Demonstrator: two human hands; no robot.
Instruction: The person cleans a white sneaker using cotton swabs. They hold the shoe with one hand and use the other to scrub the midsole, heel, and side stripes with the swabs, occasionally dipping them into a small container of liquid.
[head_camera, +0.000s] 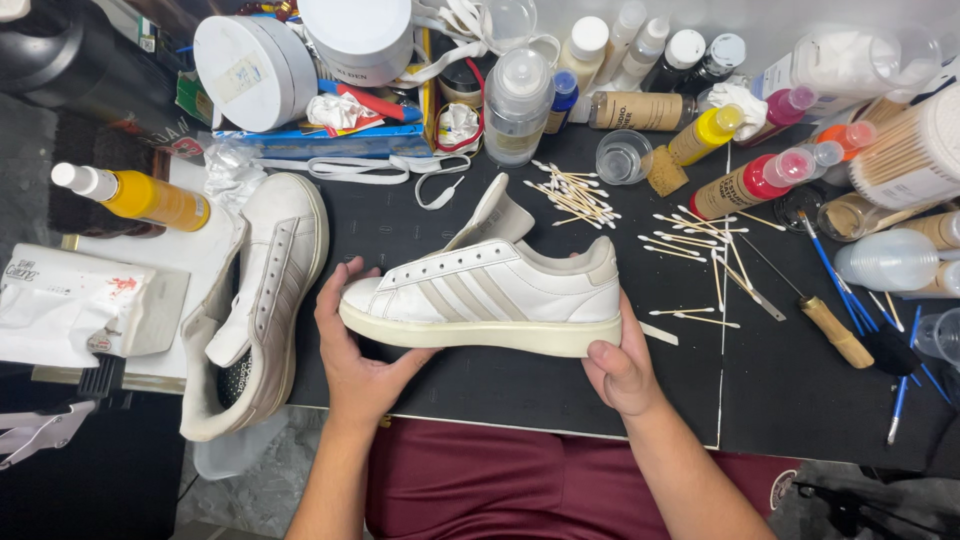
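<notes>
The black-covered table (520, 390) carries everything. Above its near edge, both hands hold a white leather sneaker with beige stripes and a cream sole (490, 298), unlaced, lying sideways with its toe toward the left. The left hand (358, 345) cups the toe, its grip pinching sole and upper; the right hand (622, 368) clamps the heel, thumb pressed on the sole edge. Supporting both ends evenly should keep the shoe level. A second white sneaker (262, 300) lies left, apart. Loose cotton swabs (578, 195) lie scattered behind; a wooden-handled awl (825, 325) rests right.
</notes>
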